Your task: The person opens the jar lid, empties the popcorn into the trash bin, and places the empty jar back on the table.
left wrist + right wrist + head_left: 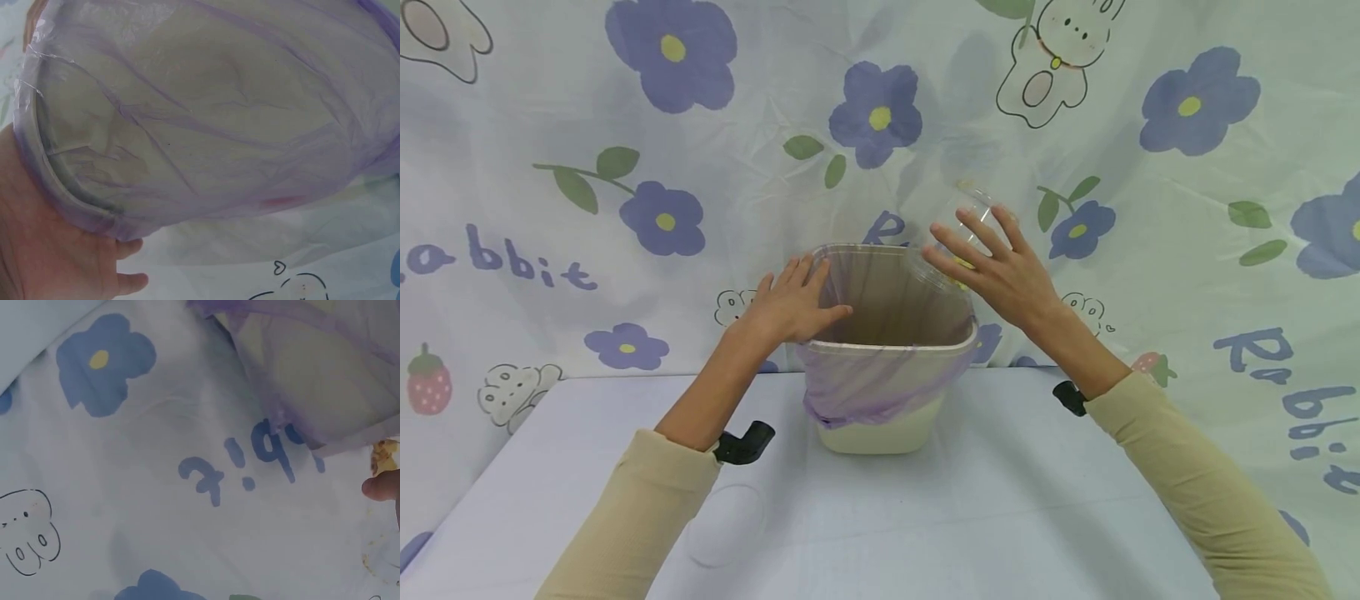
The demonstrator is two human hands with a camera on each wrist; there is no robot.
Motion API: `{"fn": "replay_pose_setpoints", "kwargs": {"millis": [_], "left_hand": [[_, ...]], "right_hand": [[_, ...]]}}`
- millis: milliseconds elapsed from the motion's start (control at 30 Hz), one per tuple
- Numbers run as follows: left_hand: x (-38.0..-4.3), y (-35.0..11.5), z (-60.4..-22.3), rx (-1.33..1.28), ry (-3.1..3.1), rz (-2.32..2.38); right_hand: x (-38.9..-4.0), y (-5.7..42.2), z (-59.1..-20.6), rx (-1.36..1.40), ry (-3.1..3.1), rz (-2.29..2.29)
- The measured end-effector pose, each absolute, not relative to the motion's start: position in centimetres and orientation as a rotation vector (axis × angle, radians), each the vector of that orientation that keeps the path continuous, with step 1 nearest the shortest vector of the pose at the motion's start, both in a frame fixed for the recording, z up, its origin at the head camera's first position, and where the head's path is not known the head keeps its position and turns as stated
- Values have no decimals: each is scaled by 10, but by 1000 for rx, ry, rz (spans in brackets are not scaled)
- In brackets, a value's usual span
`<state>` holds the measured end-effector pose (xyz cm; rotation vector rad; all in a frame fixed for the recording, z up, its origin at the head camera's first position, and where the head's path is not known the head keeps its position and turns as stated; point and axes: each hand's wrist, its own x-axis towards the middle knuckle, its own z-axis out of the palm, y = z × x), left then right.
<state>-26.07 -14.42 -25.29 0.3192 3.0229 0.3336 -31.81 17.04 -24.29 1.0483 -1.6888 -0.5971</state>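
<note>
My right hand (1000, 267) holds a clear plastic container (976, 200) tilted over the right rim of a cream-coloured waste bin (880, 440). Its fingers are spread across the near side of the container. Yellowish food bits (384, 456) cling inside the container, beside the thumb (380, 486) in the right wrist view. A thin purple bin bag (887, 383) lines the bin and folds down over its outside. On the left rim rests my left hand (786, 308), fingers straight and thumb reaching over the opening; in the left wrist view its palm (56, 256) lies against the bagged rim.
The bin stands on a white table (880, 525), near its back edge. Behind hangs a white cloth (775, 217) printed with blue flowers and rabbits. A faint round outline (726, 525) shows on the table at the left front. Black mounts (747, 443) sit at both wrists.
</note>
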Motion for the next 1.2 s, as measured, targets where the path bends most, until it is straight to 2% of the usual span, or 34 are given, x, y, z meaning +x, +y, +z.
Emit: {"fn": "replay_pose_setpoints", "kwargs": {"millis": [400, 900, 1200], "left_hand": [[-260, -143, -253, 319, 3020, 339], [-261, -144, -251, 324, 3021, 328], [-261, -143, -252, 330, 3023, 331]], "right_hand": [[-319, 169, -247, 1024, -1696, -689], [-322, 170, -247, 967, -1691, -467], [-315, 170, -249, 899, -1954, -45]]}}
